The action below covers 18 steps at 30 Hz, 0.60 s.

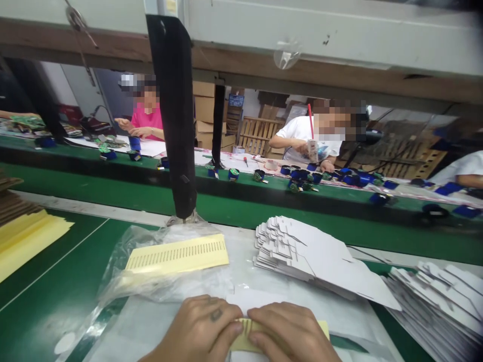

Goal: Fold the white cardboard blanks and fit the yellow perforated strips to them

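At the bottom centre, my left hand and my right hand are close together, fingers curled and thumbs near each other. Both grip a yellow strip with dark marks on it; its right end shows beyond my right hand. Beneath the strip is a white card piece, partly hidden by my hands. Farther off on the left, a yellow sheet with a row of short dark lines lies on a clear plastic bag. Flat white cartons are stacked beyond my right hand.
More flat white cartons lie at the right, and yellow sheets at the left. A black post rises beyond the plastic bag. Across the green belt, people sit among blue parts with circuit boards. A shelf beam crosses overhead.
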Each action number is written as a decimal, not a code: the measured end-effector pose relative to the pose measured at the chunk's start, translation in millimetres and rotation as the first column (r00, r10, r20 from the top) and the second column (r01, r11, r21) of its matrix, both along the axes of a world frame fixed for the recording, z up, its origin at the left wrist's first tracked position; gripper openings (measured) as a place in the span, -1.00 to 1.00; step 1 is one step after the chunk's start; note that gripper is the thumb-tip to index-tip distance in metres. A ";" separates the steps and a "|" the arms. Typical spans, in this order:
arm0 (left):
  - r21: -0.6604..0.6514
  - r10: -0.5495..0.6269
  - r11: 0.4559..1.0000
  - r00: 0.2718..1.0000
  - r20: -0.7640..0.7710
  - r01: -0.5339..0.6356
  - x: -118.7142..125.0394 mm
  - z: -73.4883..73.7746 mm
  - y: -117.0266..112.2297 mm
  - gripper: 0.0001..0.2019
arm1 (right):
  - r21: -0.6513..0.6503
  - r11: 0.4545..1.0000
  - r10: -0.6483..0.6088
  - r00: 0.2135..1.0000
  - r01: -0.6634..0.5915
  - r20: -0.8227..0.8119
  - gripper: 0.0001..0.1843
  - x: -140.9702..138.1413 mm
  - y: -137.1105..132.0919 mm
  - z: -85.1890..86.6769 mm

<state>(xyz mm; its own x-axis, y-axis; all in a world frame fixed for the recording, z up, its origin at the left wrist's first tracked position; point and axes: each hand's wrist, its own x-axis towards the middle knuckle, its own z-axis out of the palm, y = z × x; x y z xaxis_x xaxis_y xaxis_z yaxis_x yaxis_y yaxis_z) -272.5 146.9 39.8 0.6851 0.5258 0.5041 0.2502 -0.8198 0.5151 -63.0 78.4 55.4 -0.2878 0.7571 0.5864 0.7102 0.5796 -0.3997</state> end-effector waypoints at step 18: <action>-0.345 0.091 0.931 0.992 -0.092 -0.118 2.1 6.3 -4.3 -0.77 | 0.038 0.999 -0.022 1.000 0.022 -0.008 -0.83 -5.5 -3.4 -10.8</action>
